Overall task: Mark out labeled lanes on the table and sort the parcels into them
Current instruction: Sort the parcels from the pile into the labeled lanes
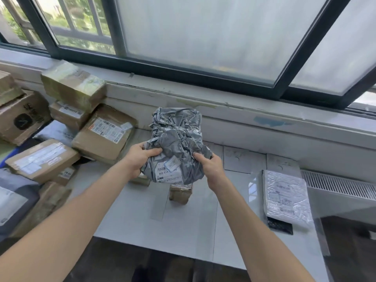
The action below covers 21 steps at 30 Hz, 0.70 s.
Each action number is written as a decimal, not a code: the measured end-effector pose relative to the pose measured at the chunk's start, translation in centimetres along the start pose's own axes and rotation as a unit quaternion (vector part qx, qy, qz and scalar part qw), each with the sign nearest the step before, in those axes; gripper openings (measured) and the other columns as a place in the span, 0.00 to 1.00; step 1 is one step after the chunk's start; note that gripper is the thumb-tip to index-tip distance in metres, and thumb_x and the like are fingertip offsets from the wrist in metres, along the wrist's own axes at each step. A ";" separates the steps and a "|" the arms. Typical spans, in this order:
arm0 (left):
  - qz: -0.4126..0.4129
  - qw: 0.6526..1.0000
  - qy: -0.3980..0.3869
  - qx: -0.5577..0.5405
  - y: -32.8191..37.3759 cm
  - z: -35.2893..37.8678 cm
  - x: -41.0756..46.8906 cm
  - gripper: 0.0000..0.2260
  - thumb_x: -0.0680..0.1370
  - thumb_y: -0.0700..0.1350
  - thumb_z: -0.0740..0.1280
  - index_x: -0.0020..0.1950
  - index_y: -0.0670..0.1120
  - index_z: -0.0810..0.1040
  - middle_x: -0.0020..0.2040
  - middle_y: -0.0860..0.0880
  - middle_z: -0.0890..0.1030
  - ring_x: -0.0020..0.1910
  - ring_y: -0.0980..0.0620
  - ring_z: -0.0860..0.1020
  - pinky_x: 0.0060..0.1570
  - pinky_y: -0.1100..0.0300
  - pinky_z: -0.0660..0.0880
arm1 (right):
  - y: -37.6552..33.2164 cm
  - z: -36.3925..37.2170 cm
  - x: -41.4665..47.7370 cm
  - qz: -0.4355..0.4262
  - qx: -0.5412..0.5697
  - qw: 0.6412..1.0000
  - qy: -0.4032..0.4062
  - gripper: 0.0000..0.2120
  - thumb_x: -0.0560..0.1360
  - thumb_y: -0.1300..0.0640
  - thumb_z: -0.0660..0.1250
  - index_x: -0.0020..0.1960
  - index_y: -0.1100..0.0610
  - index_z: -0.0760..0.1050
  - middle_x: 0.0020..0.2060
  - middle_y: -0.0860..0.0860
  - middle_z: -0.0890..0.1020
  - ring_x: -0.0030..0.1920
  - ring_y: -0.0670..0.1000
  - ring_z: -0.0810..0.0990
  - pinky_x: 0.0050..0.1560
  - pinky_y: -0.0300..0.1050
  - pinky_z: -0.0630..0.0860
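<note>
Far left: heap of boxes (61, 129), unsorted by the look of it. Next over, left hand (140, 159) curled round the left edge of the bag (177, 139), thumb on top. Held up clear of the table (193, 231), label facing the camera. Soft, crinkly, probably light (no stiff edge anywhere), so best to bunch the plastic or scoop from underneath. Slick film too, so worth gripping firmly. Right hand (209, 165) pinching the right side, fingers tucked behind. Further right, flat mailer (284, 196) lying on the table, possibly in its lane already, lines too faint to tell.
</note>
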<state>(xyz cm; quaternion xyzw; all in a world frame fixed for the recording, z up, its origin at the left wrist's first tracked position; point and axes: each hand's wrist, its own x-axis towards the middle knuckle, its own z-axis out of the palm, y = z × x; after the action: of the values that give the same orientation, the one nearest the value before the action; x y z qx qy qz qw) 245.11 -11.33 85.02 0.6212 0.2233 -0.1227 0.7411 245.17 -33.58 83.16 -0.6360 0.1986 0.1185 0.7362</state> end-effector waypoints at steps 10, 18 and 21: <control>-0.030 0.997 -0.063 0.016 -3.0 10.1 0.6 0.06 0.74 0.33 0.72 0.47 0.42 0.81 0.43 0.42 0.86 0.40 0.43 0.84 0.47 0.49 0.81 | -0.4 -10.9 0.1 0.017 0.024 0.998 0.055 0.04 0.74 0.62 0.73 0.49 0.60 0.82 0.39 0.52 0.87 0.39 0.50 0.86 0.35 0.41 0.80; -0.053 0.994 -0.094 0.027 -4.5 16.4 0.6 0.08 0.74 0.33 0.72 0.52 0.39 0.80 0.47 0.40 0.85 0.40 0.43 0.85 0.42 0.51 0.82 | -0.1 -17.2 0.2 0.027 0.042 0.995 0.085 0.03 0.74 0.62 0.73 0.48 0.58 0.81 0.39 0.51 0.87 0.39 0.50 0.86 0.34 0.40 0.80; -0.057 0.993 -0.097 0.037 -5.2 18.9 0.8 0.10 0.74 0.33 0.72 0.55 0.37 0.79 0.48 0.38 0.85 0.40 0.43 0.84 0.47 0.46 0.82 | -0.1 -19.7 0.4 0.027 0.051 0.994 0.094 0.05 0.74 0.63 0.73 0.50 0.59 0.81 0.39 0.52 0.87 0.38 0.49 0.86 0.35 0.40 0.80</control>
<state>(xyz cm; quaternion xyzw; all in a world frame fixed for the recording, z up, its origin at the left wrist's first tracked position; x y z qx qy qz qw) 246.81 -30.72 82.54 0.6193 0.1811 -0.2324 0.7278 242.78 -53.02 80.82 -0.6004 0.2897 0.0674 0.7423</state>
